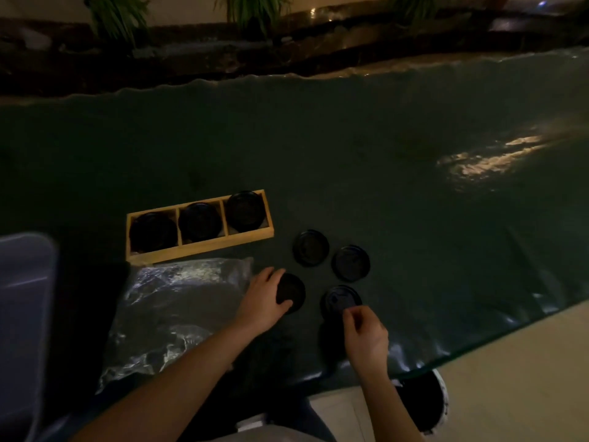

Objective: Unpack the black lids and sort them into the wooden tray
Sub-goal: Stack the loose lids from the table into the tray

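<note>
Both forearms are reaching out from the near edge of the dark tabletop [366, 148]. Left hand [263, 303] is curling over a black lid [293, 293], thumb and fingers closing on its left rim; the lid is lying flat, just right of the plastic bag [165, 307]. Right hand [365, 331] is pinching the near rim of another lid [339, 299] with narrowed fingertips, so that lid is sitting directly ahead of them. Two more lids [310, 247] [350, 263] are lying loose farther in. Wooden tray [204, 248] is sitting up-left of both hands, its long axis running left to right, each of its three compartments already showing lids. Left hand is nearer it, so its lid probably goes first.
</note>
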### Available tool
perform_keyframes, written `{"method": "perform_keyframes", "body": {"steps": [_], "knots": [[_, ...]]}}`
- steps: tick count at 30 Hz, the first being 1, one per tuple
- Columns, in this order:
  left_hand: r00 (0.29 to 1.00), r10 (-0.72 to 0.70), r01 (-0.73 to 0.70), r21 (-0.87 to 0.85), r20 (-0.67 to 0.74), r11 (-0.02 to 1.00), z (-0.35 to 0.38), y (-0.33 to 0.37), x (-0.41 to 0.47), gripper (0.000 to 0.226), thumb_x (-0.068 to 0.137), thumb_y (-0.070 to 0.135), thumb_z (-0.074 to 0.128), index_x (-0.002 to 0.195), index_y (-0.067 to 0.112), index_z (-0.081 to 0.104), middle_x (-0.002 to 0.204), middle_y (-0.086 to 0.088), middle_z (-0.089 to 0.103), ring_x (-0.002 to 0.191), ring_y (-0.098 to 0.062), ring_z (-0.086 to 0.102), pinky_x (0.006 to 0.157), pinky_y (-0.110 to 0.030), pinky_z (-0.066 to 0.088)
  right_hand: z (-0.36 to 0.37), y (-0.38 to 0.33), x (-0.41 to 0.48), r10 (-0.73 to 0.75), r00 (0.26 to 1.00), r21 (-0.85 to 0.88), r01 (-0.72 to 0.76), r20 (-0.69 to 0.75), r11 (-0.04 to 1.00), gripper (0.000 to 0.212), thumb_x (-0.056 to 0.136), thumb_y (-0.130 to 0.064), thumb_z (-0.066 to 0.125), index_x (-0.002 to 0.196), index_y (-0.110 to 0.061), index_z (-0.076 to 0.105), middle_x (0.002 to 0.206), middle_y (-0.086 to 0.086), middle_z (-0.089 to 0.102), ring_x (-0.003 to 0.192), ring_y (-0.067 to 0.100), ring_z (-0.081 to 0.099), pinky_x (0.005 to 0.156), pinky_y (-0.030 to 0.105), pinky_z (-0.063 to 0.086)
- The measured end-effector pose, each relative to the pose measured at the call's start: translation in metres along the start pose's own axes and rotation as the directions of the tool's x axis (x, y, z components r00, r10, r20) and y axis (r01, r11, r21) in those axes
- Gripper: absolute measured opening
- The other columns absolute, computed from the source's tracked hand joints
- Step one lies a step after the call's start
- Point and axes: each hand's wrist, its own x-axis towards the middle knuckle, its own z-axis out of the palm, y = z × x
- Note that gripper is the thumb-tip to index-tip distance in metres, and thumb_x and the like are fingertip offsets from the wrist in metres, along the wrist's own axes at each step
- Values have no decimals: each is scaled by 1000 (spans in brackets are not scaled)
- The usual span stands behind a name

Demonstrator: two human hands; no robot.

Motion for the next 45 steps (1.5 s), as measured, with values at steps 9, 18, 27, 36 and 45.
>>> {"method": "perform_keyframes", "body": {"steps": [9, 18, 27, 36, 45], "knots": [[999, -45, 44, 216, 2, 975, 31, -5, 21, 99, 78, 47, 82, 157, 20, 28, 149, -10, 40, 138, -33, 37, 106, -42, 43, -4, 28, 9, 1, 997, -117, 8, 74, 993, 48, 95, -22, 72, 134, -4, 49, 136, 16, 47, 112, 40, 62, 85, 42, 52], [985, -173, 167, -135, -30, 977, 34, 3, 2, 59, 95, 17, 69, 145, 20, 37, 142, -14, 36, 120, -40, 58, 94, -51, 56, 4, 32, 32, 29, 995, -133, -17, 91, 991, 29, 96, -16, 68, 122, -6, 59, 121, 17, 63, 107, 41, 64, 82, 42, 49], [987, -162, 121, -615, -11, 779, 15, 20, -5, 66, 91, 0, 72, 143, 31, 46, 132, -1, 52, 105, -29, 65, 54, -34, 63, -6, 9, 28, -9, 998, 241, -7, 64, 971, 17, 92, -3, 73, 100, -18, 69, 81, -4, 72, 75, 13, 74, 65, 28, 65], [999, 1, 27, -679, 41, 734, 5, 53, -10, 53, 93, 39, 69, 142, 28, 51, 132, 5, 63, 116, -7, 65, 91, -29, 58, -17, -27, 29, -254, 966, 148, 246, 40, 958, 18, 86, -7, 77, 101, -15, 75, 81, -4, 75, 70, 7, 70, 66, 16, 52], [986, -118, 23, -606, -118, 796, 9, 35, -2, 44, 97, 8, 65, 132, 30, 52, 130, -1, 63, 123, -19, 60, 106, -38, 51, -9, -21, 80, -276, 961, -144, 276, 24, 950, 73, 83, -27, 86, 140, 5, 53, 142, 29, 52, 128, 49, 50, 109, 52, 41]]}}
